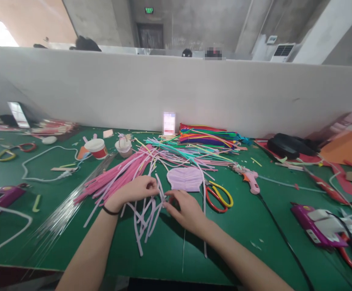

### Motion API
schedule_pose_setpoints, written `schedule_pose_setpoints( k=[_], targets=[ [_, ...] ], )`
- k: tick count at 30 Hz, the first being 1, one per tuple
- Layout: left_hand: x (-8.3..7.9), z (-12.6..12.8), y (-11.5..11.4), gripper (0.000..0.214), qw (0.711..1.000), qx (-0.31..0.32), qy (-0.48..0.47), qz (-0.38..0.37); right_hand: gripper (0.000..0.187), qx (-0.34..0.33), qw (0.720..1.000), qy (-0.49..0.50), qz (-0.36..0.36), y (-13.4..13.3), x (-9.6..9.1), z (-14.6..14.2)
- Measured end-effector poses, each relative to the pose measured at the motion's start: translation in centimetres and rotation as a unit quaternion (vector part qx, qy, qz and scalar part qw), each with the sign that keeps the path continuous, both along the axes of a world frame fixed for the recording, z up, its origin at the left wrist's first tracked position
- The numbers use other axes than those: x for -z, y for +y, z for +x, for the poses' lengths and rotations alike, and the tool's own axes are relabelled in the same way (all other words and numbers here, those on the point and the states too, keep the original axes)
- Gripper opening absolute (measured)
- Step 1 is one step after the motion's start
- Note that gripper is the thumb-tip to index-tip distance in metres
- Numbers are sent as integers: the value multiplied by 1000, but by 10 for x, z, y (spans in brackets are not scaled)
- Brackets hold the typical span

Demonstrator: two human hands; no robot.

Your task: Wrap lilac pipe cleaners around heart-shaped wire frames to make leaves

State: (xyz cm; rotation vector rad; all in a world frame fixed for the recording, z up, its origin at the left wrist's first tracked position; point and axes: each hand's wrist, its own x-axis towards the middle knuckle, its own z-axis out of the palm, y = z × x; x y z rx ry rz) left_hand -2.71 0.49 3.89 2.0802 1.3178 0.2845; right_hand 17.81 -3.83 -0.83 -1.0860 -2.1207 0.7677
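Observation:
Over the green table, my left hand (139, 189) is closed in a pinch on a bunch of lilac pipe cleaners (140, 249), whose loose ends splay down toward the front. My right hand (184, 207) pinches the same bunch a little to the right, thumb and forefinger together. The exact spot between the fingertips is small and partly hidden. Just beyond my right hand lies a flat lilac panel (184, 179) of side-by-side pipe cleaners. Left of it, a thick pile of pink pipe cleaners (115, 178) reaches behind my left hand.
Red-and-yellow-handled scissors (226, 195) and a pink glue gun (251, 180) lie to the right, its black cord running frontward. Multicoloured pipe cleaners (206, 137) and a propped phone (169, 123) are at the back. Clear sticks (72, 204), a paper cup (96, 148) and purple power strips (315, 226) surround the workspace.

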Motion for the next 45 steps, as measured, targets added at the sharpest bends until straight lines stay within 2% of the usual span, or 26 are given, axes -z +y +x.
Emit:
schedule_pose_setpoints(
  k=[3, 5, 9, 14, 19, 23, 26, 28, 30, 32, 34, 36, 39, 40, 42, 45],
  targets=[
    [-10, 10, -6, 26, 990, 106, -64, -72, 39, 8, 986, 122, -110, 9, 2, 3],
    [-11, 23, -11, 26, 983, 137, -82, -87, 38, -4, 968, 180, -175, 18, 4, 9],
    [-6, 39, -15, 25, 988, 109, -85, -65, 26, 7, 952, 226, -204, 29, 3, 23],
    [-7, 27, -9, 29, 991, 67, -112, -38, 30, -18, 947, 221, -234, 32, 0, 31],
    [-20, 7, -8, 32, 990, 20, -132, -42, 46, -22, 920, 252, -299, 28, 10, 15],
    [-18, 7, -8, 32, 984, -16, -176, -36, 48, -61, 913, 215, -342, 21, 14, 0],
    [-10, 15, -5, 32, 973, -26, -221, -61, 51, -62, 925, 194, -320, 19, 14, -3],
    [-5, 21, -4, 32, 967, -26, -241, -76, 63, -14, 943, 196, -270, 20, 14, 1],
    [-1, 26, -3, 33, 968, -14, -239, -81, 66, 42, 952, 211, -217, 24, 11, 8],
    [2, 30, -3, 35, 972, 8, -222, -79, 57, 67, 953, 224, -191, 27, 6, 16],
    [5, 35, -4, 36, 977, 27, -199, -70, 40, 67, 961, 208, -170, 30, -2, 25],
    [7, 39, -3, 37, 982, 33, -178, -52, 22, 66, 979, 156, -115, 32, -9, 36],
    [13, 40, 1, 36, 988, 8, -155, -4, 14, 66, 997, 41, -19, 37, -15, 57],
    [15, 38, 3, 36, 989, -8, -148, 18, 13, 60, 998, -3, -13, 39, -15, 65],
    [18, 35, 7, 37, 990, -38, -126, 59, 13, 92, 992, -88, -22, 43, -14, 81],
    [21, 28, 9, 37, 993, -40, -86, 71, 14, 114, 980, -155, -50, 45, -11, 98]
  ],
)
